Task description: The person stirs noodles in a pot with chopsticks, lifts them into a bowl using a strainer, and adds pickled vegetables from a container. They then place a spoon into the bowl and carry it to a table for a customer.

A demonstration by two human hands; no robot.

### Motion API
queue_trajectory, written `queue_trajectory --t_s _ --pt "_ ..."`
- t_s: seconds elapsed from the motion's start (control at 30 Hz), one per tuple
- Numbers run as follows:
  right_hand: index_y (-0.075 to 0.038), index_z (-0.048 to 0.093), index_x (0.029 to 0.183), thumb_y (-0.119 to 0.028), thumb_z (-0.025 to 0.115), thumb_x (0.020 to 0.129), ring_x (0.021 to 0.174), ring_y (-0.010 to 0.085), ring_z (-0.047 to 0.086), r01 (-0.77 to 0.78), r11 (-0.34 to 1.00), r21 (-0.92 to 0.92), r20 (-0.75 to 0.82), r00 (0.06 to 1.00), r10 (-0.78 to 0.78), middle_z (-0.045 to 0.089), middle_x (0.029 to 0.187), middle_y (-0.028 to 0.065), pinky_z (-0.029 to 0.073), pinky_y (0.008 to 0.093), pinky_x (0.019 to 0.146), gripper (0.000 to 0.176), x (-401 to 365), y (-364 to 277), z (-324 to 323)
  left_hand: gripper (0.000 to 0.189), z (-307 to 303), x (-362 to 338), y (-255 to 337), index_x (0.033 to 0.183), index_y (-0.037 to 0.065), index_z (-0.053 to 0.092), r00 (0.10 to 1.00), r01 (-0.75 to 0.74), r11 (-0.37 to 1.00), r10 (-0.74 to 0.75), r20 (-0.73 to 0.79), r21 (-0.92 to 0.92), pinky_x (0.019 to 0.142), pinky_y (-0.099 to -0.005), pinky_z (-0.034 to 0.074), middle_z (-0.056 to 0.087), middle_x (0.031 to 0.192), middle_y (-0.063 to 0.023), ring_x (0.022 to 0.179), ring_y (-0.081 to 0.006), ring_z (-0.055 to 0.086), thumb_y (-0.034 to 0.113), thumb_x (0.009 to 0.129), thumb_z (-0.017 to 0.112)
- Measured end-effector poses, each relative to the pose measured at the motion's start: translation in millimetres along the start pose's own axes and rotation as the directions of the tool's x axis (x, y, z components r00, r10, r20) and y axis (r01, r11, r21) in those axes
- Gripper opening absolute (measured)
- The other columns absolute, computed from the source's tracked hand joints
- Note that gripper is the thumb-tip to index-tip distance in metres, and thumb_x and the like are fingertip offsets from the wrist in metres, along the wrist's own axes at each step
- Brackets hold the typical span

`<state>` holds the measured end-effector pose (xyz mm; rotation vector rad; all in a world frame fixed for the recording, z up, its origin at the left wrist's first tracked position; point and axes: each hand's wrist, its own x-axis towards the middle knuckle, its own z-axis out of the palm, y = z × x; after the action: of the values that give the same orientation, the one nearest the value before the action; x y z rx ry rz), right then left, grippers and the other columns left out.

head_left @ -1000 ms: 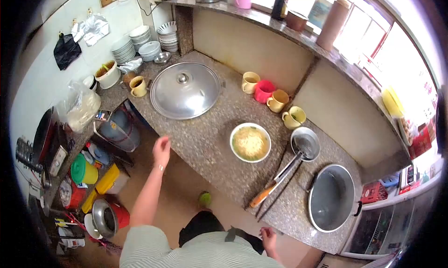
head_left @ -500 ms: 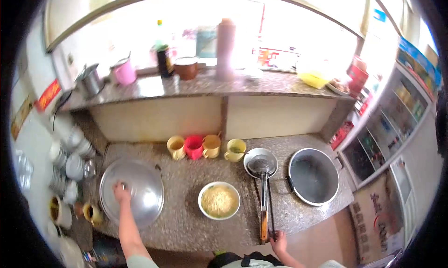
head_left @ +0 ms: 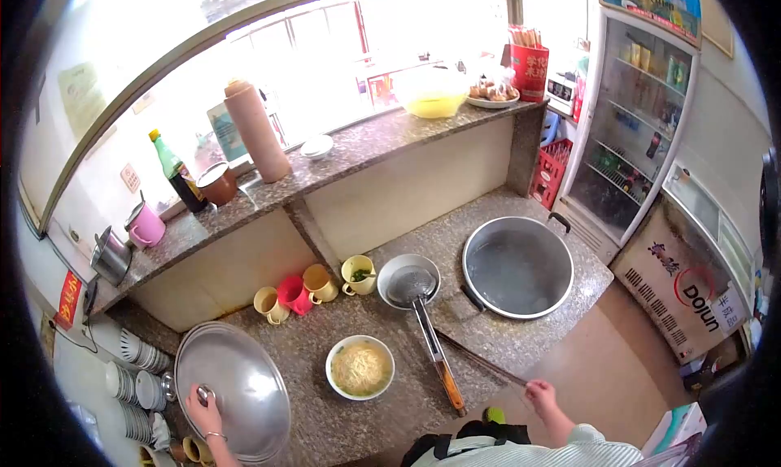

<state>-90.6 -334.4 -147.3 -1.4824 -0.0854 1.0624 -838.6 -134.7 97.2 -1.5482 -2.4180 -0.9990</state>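
My left hand closes its fingers around the knob of a large round metal lid on the left. At the front edge of the counter, my right hand grips a pair of long dark chopsticks, their tips pointing back toward the strainer. That wire strainer rests over a white bowl, its wooden-ended handle toward me. Between the lid and the strainer stands a white bowl of noodles in broth. To the right is a large open pot of greyish liquid.
Yellow and red mugs line the back of the counter. A raised stone shelf holds a sauce bottle, a pink jug and a yellow basin. Stacked white bowls are at far left, a glass-door fridge at right.
The view has swung to the right. My right hand has moved right with the chopsticks, whose handle end now angles away from the strainer handle. My left hand stays on the lid's knob.
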Motion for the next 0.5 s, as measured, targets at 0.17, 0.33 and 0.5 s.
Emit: queue_trajectory --t_s 0.17,0.33,0.5 --pt "-0.009 0.053 0.093 -0.007 0.061 0.084 0.064 0.0117 0.051 0.12 0.906 0.405 -0.097 0.991 -0.088 0.054 0.076 -0.0009 0.042 0.0251 0.053 0.012 62 -85 -88 0.037 -29 -55 195 0.11 0.004 0.056 0.956 -0.278 0.961 0.277 0.099 -0.008 0.073 -0.0357 0.045 0.049 0.091 -0.0137 0.081 -0.0285 0.053 0.009 0.074 0.064" --pt "-0.01 0.056 0.096 -0.011 0.063 0.085 0.075 0.007 0.05 0.266 0.901 0.342 -0.052 0.963 -0.265 0.054 0.086 -0.0043 0.039 0.0218 0.061 0.012 74 -213 -91 0.033 13 -107 383 0.105 0.005 0.059 0.825 -0.437 0.874 0.483 0.293 -0.211 0.073 -0.0337 0.047 0.052 0.092 -0.0127 0.08 -0.0284 0.055 0.008 0.072 0.064" --pt "-0.005 0.065 0.09 -0.003 0.063 0.081 0.077 0.0064 0.053 0.46 0.881 0.108 0.124 0.873 -0.471 0.058 0.087 -0.0017 0.042 0.0207 0.068 0.009 60 -261 -87 0.037 125 -155 548 0.105 0.009 0.062 0.563 -0.64 0.672 0.74 0.367 -0.373 0.077 -0.0377 0.048 0.054 0.1 -0.0155 0.085 -0.0322 0.057 0.013 0.069 0.067"
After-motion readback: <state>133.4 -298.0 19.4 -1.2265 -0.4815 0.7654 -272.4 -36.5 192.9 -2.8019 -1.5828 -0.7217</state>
